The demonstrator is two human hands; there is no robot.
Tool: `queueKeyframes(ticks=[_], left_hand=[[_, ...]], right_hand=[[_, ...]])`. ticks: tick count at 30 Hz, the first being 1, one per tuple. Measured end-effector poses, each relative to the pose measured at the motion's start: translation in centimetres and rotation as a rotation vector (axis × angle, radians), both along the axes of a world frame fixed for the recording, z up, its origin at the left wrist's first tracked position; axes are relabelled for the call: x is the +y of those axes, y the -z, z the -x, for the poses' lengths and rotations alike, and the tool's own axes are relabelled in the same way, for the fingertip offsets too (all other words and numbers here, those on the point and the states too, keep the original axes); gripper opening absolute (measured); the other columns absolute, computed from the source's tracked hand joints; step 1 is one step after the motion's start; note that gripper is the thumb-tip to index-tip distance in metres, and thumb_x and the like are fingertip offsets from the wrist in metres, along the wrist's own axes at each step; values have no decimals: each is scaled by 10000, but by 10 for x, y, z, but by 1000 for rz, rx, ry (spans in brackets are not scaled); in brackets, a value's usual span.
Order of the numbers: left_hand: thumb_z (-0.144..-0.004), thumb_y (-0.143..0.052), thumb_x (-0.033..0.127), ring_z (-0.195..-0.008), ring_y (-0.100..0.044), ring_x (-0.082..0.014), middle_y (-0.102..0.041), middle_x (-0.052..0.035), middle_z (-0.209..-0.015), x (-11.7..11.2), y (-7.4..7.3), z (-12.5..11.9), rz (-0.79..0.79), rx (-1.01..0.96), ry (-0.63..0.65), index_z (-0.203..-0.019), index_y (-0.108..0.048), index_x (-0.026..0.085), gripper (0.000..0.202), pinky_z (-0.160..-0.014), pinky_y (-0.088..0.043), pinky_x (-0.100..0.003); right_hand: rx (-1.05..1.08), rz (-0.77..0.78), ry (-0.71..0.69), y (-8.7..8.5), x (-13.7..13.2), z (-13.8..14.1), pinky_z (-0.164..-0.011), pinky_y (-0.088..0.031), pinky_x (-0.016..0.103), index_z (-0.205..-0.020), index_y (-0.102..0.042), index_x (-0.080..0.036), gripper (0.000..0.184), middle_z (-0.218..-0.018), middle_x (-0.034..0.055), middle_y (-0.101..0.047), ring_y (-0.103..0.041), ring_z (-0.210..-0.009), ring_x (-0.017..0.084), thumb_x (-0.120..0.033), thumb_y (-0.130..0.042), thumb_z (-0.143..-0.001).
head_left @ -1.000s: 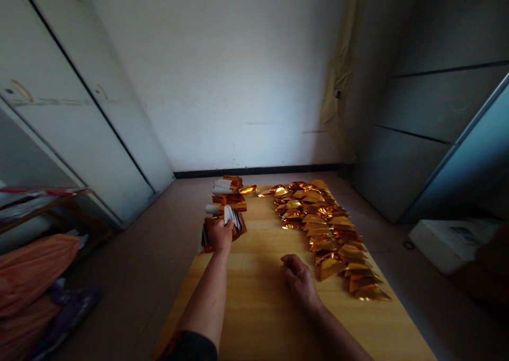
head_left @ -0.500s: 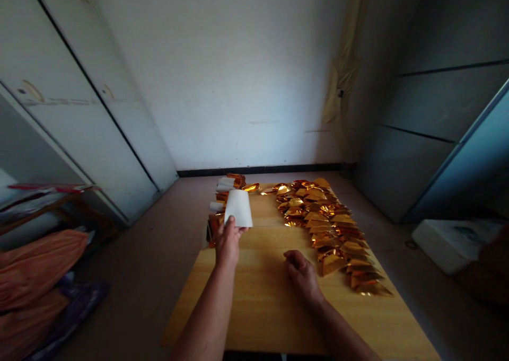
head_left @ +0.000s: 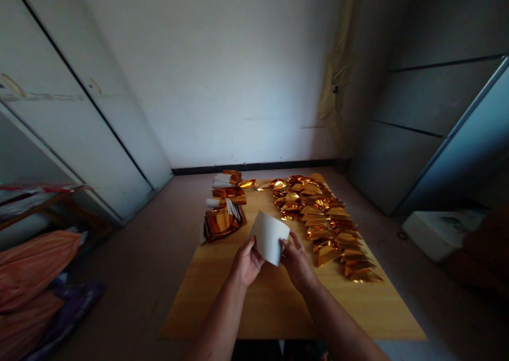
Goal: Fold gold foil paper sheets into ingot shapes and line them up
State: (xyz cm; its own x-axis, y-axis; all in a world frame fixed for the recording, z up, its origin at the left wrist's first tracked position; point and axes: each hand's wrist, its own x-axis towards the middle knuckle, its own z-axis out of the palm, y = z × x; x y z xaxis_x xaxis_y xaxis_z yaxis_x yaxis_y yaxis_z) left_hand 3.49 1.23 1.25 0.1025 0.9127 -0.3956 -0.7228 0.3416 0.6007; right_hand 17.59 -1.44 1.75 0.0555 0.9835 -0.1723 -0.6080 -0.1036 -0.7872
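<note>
My left hand (head_left: 245,263) and my right hand (head_left: 295,260) both pinch one sheet of paper (head_left: 270,236), white side towards me, above the middle of a wooden table (head_left: 278,302). The left fingers grip its lower left edge, the right fingers its lower right edge. A stack of gold foil sheets (head_left: 221,222) lies on the table's left side beyond my left hand. A long spread of folded gold foil pieces (head_left: 324,223) runs along the table's right side, close to my right hand.
More small foil stacks (head_left: 228,186) sit at the far left of the table. A white cabinet (head_left: 71,112) stands at left, with orange cloth (head_left: 35,263) on the floor. A grey cabinet (head_left: 437,128) and a white box (head_left: 437,234) are at right.
My left hand lifted one sheet off the foil stack and brought it to the table's middle. My right hand rose from the table and took the sheet's other edge.
</note>
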Motion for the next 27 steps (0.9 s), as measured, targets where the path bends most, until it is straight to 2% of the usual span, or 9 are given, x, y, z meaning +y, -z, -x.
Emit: queueKeyframes(ticks=[4, 7, 10, 12, 14, 17, 20, 23, 27], left_hand=[[-717, -662, 321, -454, -544, -101, -586, 24, -552, 7, 9, 13, -38, 538, 6, -758, -592, 147, 192, -382, -403, -179], [-727, -618, 362, -449, -522, -104, -554, 31, -534, 15, 16, 20, -115, 971, -6, -747, -611, 144, 219, -410, -410, -199], [-734, -594, 315, -673, -620, -146, -653, -42, -824, 17, 23, 21, -327, 1249, -105, -977, -618, 150, 294, -590, -501, -248], [-746, -578, 294, -880, -631, -183, -603, -107, -1131, 12, 28, 19, -484, 1337, -148, -1173, -540, 172, 445, -740, -523, -310], [-760, -569, 285, -1132, -535, -233, -506, -120, -1295, 0, 31, 18, -677, 1454, -111, -1223, -518, 199, 474, -919, -465, -393], [-705, -661, 418, -1333, -311, -321, -351, -95, -1453, -21, 33, 16, -934, 1663, 116, -1193, -571, 248, 525, -1064, -299, -515], [-598, -714, 573, -1329, -293, -392, -351, -129, -1460, -38, 31, 14, -1067, 1790, 406, -1277, -518, 254, 775, -1056, -206, -631], [-657, -704, 474, -1257, -420, -341, -484, -127, -1366, -45, 26, 12, -1052, 1842, 465, -1278, -516, 245, 688, -1063, -222, -613], [-734, -618, 270, -1182, -504, -265, -588, -102, -1249, -46, 20, 13, -1061, 1770, 378, -1110, -636, 214, 381, -1056, -330, -474]], right_hand=[[-252, -77, 149, -1, 4, -10, -565, -430, 234, -1347, -382, -210, 773, -765, -19, -594, -552, -642, 134, -289, -686, -640], [-593, -113, 83, 7, 2, -17, -496, -393, 213, -1201, -535, -174, 582, -678, -33, -576, -511, -549, 116, -270, -625, -634], [-934, -117, 31, 18, -3, -21, -519, -406, 217, -1013, -629, -168, 377, -685, -7, -622, -542, -568, 130, -224, -523, -655], [-1119, -141, 48, 22, -5, -22, -585, -427, 222, -900, -653, -167, 289, -738, 26, -660, -587, -650, 149, -192, -476, -673], [-1250, -154, 43, 24, -5, -22, -628, -429, 222, -807, -658, -161, 231, -766, 52, -680, -610, -704, 162, -176, -455, -698], [-1368, -110, 0, 20, -3, -22, -622, -415, 208, -779, -665, -157, 221, -734, 55, -687, -618, -687, 157, -143, -456, -710], [-1442, -64, -56, 14, -1, -19, -643, -411, 194, -788, -678, -156, 223, -756, 58, -701, -631, -716, 151, -105, -478, -704], [-1479, -31, -133, 7, -2, -20, -678, -418, 197, -804, -694, -151, 209, -791, 69, -711, -639, -762, 157, -118, -506, -718], [-1388, -32, -351, -3, -10, -33, -698, -447, 227, -932, -702, -136, 269, -859, 75, -709, -637, -787, 173, -179, -552, -712]])
